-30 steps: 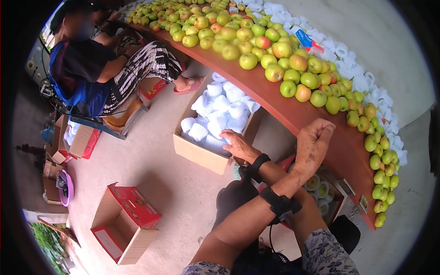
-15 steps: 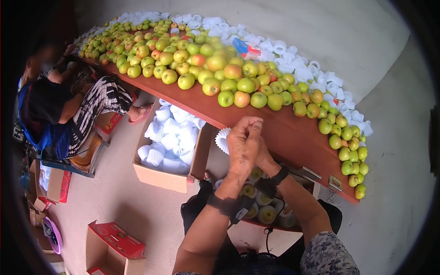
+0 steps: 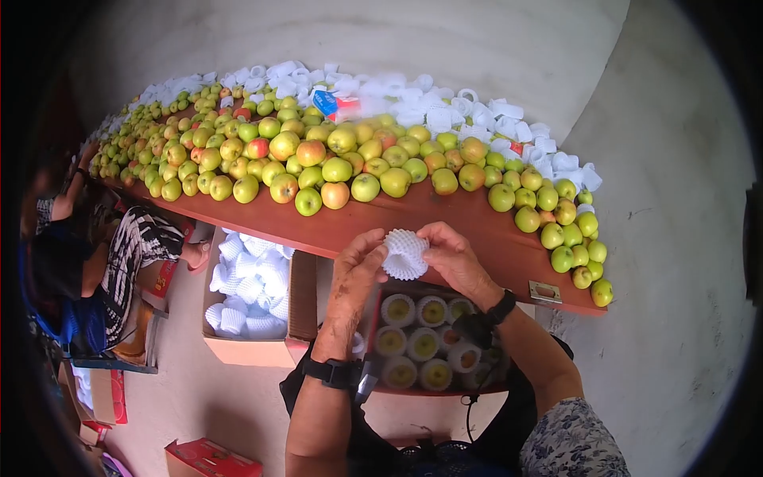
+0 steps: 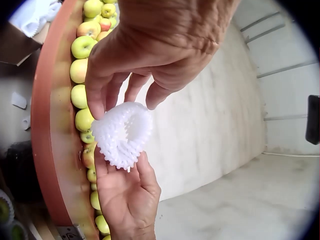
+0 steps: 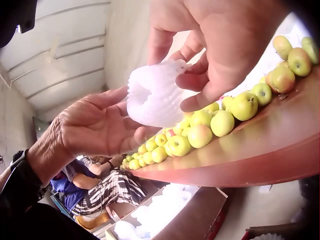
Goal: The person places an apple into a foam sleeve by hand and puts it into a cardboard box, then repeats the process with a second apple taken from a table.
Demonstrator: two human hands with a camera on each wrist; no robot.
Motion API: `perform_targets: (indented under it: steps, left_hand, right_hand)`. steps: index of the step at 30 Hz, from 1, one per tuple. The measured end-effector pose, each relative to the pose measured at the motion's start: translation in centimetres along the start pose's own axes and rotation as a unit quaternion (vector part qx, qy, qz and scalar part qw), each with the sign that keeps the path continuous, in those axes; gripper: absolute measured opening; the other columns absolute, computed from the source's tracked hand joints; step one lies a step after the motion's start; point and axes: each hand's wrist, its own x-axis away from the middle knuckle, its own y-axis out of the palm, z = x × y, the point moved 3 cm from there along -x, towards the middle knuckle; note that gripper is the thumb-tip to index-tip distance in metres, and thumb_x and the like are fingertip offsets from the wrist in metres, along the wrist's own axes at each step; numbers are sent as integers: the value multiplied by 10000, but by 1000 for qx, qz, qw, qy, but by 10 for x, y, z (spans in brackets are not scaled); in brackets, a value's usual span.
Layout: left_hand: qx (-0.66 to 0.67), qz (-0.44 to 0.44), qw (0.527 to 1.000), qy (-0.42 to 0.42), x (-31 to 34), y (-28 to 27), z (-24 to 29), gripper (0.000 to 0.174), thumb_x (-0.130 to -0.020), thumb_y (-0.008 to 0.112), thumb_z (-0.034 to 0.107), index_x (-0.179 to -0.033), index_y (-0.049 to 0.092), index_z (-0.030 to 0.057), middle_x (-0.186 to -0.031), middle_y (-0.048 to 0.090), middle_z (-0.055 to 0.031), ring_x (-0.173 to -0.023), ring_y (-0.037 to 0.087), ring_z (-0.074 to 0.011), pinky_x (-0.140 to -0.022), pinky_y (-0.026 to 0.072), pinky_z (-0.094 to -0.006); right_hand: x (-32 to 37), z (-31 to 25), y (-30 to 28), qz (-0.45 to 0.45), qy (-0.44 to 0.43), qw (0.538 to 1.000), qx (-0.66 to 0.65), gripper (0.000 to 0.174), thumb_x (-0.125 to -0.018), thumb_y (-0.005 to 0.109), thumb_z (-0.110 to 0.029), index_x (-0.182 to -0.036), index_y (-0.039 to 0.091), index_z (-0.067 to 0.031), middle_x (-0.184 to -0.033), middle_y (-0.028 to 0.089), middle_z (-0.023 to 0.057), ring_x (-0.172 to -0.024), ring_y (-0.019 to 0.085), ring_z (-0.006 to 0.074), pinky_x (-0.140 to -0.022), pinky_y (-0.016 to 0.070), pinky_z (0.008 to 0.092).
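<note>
Between both hands a white foam net fruit sleeve (image 3: 405,256) is held up over the near edge of the table, its ring mouth open. My left hand (image 3: 359,269) pinches its left side between thumb and fingers. On the opposite side my right hand (image 3: 456,262) grips the sleeve with thumb and fingertips. The left wrist view shows the hollow sleeve (image 4: 123,134) with nothing inside it. In the right wrist view the right fingers curl at one side of the sleeve (image 5: 155,95), and the left fingers lie along the other. Many green and reddish apples (image 3: 310,155) lie beyond on the red-brown table (image 3: 381,222).
Below the hands stands a box of sleeved apples (image 3: 421,346) in rows. To its left is a carton (image 3: 246,352) full of foam sleeves. More sleeves (image 3: 509,119) line the table's back edge. A seated person (image 3: 143,246) is at left, near a red carton (image 3: 211,459) on the floor.
The left hand came up from the carton of sleeves with one sleeve and met the right hand. Both now hold it spread between them. The head view has swung right, toward the table.
</note>
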Motion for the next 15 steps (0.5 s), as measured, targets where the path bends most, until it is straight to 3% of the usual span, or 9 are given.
perform_targets:
  steps: [5, 8, 13, 15]
  left_hand:
    - [-24, -46, 999, -3, -5, 23, -10, 379, -867, 659, 166, -1220, 590, 47, -1001, 643, -39, -794, 592, -91, -604, 467, -207]
    - [-41, -82, 995, -30, -9, 36, -19, 411, -837, 679, 69, -1224, 568, -11, -1000, 649, -86, -802, 605, -125, -622, 489, -238]
    - [-189, -5, 978, 88, -15, 49, -36, 389, -759, 755, 95, -1088, 605, -49, -897, 673, -105, -746, 628, -175, -681, 514, -299]
    - [-256, -10, 965, 63, -16, 53, -37, 358, -762, 750, 98, -1063, 611, -38, -883, 673, -79, -762, 625, -147, -676, 510, -283]
  right_hand:
    - [13, -3, -5, 14, -1, 999, 46, 350, -846, 603, 26, -1189, 553, -18, -1028, 554, 11, -942, 535, 91, -844, 465, 252]
    - [25, -8, -10, 19, 16, 997, 80, 385, -848, 606, 30, -1226, 550, -16, -1021, 553, 2, -915, 541, 77, -811, 481, 236]
    - [38, 1, -32, 74, -3, 993, 92, 418, -817, 635, 49, -1223, 569, -26, -1012, 559, -6, -850, 552, 63, -750, 494, 217]
    - [39, 0, -43, 91, 13, 984, 153, 416, -790, 651, 55, -1192, 600, -40, -1051, 548, 8, -839, 550, 64, -720, 498, 218]
